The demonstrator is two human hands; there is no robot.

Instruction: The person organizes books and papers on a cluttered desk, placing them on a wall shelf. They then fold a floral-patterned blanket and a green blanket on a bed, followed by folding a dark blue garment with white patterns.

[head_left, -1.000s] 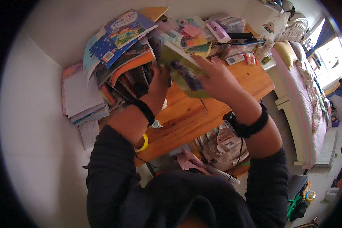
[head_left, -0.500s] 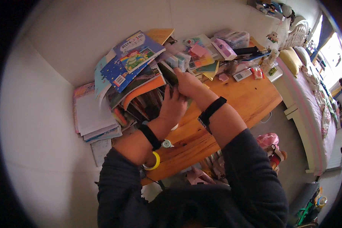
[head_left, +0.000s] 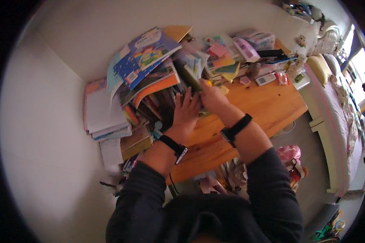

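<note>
My right hand (head_left: 213, 98) is closed at the near end of a dark green book (head_left: 189, 75), which slants out of the crowded row on the desk. Beside it, my left hand (head_left: 187, 110) lies with fingers spread against the spines of the upright books (head_left: 153, 106). A magazine with an orange edge (head_left: 158, 87) rests across the top of that row. Over it lie a blue picture book (head_left: 136, 73) and another picture book (head_left: 152, 50) with a cartoon cover. The fingertips of my right hand are partly hidden.
White papers (head_left: 103, 111) are stacked at the left by the wall. On the wooden desk (head_left: 267, 103), a white remote-like device (head_left: 265, 79) and a pink case (head_left: 246, 50) lie at the back right. A bed (head_left: 336, 109) stands to the right. Pink bags (head_left: 213, 185) sit below the desk edge.
My right hand has drawn back slightly toward me and to the right, the dark green book showing further out. My left fingers have spread wider. The view has shifted, and my left forearm covers the yellow tape roll.
</note>
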